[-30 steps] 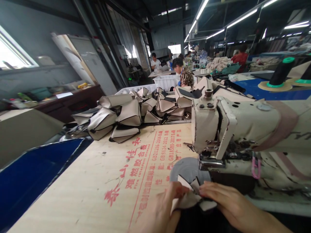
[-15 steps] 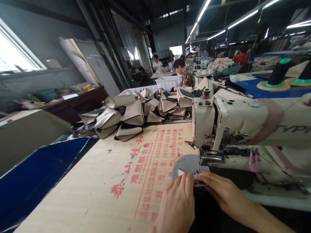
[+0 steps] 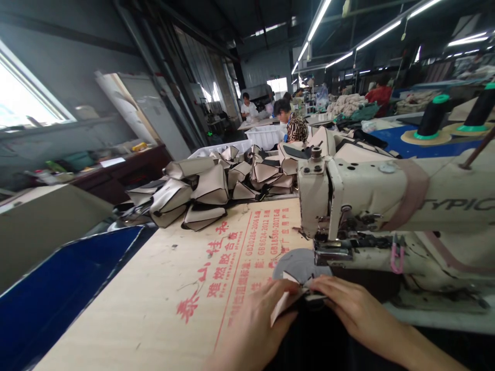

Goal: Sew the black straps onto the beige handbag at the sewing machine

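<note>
My left hand [image 3: 258, 320] and my right hand [image 3: 350, 305] meet at the front of a cream sewing machine [image 3: 386, 206]. Both pinch a small beige fabric piece [image 3: 284, 303] with a dark underside, just before the grey round plate [image 3: 297, 264] under the needle. The left fingers curl under the piece's left flap. The right fingertips press on its right edge near the presser foot [image 3: 328, 255].
A pile of beige and black sewn pieces [image 3: 216, 188] lies at the far end of the plywood table [image 3: 162, 299] with red print. A blue surface [image 3: 58, 283] lies at left. Thread cones [image 3: 431, 118] stand at right. Other people sit at distant tables.
The left hand has turned and drawn back slightly, lifting a beige flap of the piece. The view has shifted a little right; the right hand stays by the presser foot.
</note>
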{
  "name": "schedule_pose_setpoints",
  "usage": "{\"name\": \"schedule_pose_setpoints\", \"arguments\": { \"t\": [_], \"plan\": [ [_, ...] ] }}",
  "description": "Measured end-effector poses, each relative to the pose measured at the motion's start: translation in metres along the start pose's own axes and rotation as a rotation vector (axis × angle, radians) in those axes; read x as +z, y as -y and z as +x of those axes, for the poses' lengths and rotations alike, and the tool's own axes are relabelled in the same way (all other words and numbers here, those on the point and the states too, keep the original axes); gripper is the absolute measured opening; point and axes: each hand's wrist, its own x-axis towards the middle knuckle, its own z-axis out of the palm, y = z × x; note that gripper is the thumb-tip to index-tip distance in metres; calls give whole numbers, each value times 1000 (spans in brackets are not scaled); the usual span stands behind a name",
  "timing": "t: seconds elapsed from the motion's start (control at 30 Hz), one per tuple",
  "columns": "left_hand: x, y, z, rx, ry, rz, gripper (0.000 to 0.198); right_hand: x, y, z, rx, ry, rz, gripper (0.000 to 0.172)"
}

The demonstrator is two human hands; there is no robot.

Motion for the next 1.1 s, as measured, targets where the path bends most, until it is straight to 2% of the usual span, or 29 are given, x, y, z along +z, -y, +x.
{"name": "schedule_pose_setpoints", "arguments": {
  "t": [0.13,0.23,0.33,0.43,0.5,0.57,0.63,0.7,0.87,0.93,1.03,1.07,1.1],
  "plan": [
    [8,0,7,196,-23,18,28,-4,0,-3,-96,-33,-115,37],
    [15,-2,13,269,-60,24,27,-6,-3,-5,-161,-76,-207,41],
    [24,-6,16,283,-143,76,11,-9,-3,-4,-200,-97,-187,39],
    [35,-8,18,194,-274,66,6,-9,0,0,-197,-118,-85,33],
    [39,-6,20,136,-374,29,3,-7,1,2,-148,-91,-26,29],
    [40,-2,22,186,-394,32,7,-4,0,2,-62,-26,10,28],
    [38,4,23,294,-322,68,11,-1,-2,0,14,32,18,28],
    [34,10,21,340,-197,122,21,2,-5,-3,45,56,8,29],
    [24,19,14,296,107,269,51,11,-11,-6,64,58,-14,29],
    [23,18,16,264,141,274,53,15,-13,-7,90,48,-3,25],
    [23,14,21,238,108,238,46,21,-16,-8,205,29,107,12],
    [23,14,24,234,100,217,42,23,-17,-8,227,22,137,11],
    [24,13,26,231,97,191,38,23,-19,-8,220,13,143,16]
  ]
}}
